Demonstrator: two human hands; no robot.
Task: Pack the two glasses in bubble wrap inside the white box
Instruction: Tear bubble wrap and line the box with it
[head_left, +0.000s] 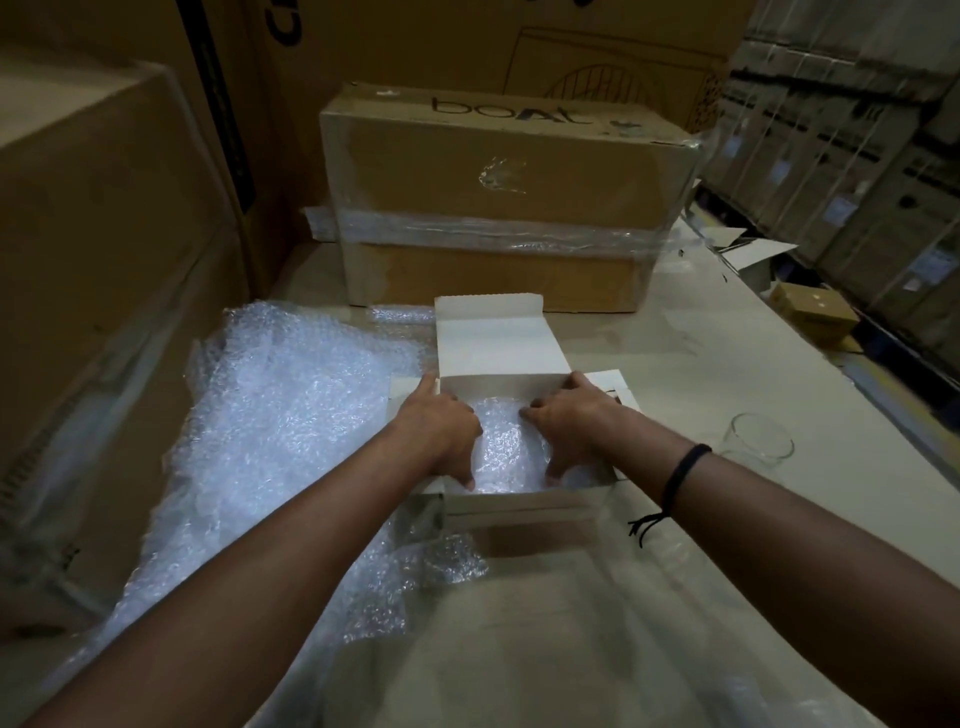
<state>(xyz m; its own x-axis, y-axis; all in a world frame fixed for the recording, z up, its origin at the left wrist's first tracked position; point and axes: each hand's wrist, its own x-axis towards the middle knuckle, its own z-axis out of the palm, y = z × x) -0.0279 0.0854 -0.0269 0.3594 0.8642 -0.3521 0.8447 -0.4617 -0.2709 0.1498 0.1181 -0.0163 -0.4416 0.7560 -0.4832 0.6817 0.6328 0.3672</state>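
Note:
The white box (524, 503) stands open on the table, its lid (498, 343) tipped back. Inside lies a bubble wrap bundle (511, 457); what it holds is hidden. My left hand (436, 431) grips the bundle's left side with the thumb toward me, its index finger stretched along the box's left flap. My right hand (566, 415) grips the right side, fingers curled onto the wrap. A bare clear glass (763, 436) stands on the table to the right of the box, apart from both hands.
A large loose sheet of bubble wrap (291, 415) covers the table at left. A taped brown carton (498, 208) sits just behind the box. Tall cartons (93, 260) wall off the left. The table edge (831, 364) runs diagonally at right, with a small box (813, 312) beyond.

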